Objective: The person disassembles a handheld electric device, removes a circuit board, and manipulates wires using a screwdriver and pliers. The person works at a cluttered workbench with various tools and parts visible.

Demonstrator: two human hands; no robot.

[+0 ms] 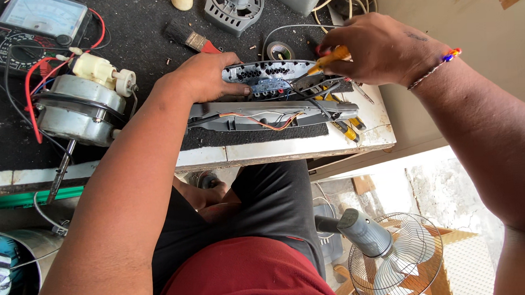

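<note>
While the left hand point(202, 79) presses down on the long grey plastic control panel housing point(272, 111), fingers curled over its upper edge in a firm hold, the right hand point(377, 48) is closed around a yellow-handled screwdriver point(330, 59). The screwdriver tip points into the exposed row of dark switch contacts point(267, 72) at the top of the housing. The housing lies on its face at the front edge of the desk point(286, 147), resting on a dark mat point(149, 45), with its back open to view.

As for progress, the housing appears already detached from its appliance and opened: thin orange and black wires point(261, 120) run loose along the interior. Work at the switch block appears to be in hand; whether a screw is being loosened or tightened cannot be told. Reassembly does not appear to have begun.

Surrounding items:
- A silver round electric motor with a bare shaft point(78, 112) sits to the left, well apart from the housing, with a cream plastic gear unit point(100, 69) on top.
- An analogue multimeter with red and black leads point(32, 28) lies at the far left.
- A small paintbrush with a red handle point(188, 37) and a grey ribbed motor end cover point(234, 8) lie beyond the housing.
- A roll of black tape point(279, 49) lies just behind the housing.
- More yellow-handled tools point(348, 131) lie near its right end.
- A pedestal fan head with a wire guard point(394, 254) rests on the floor below.
</note>
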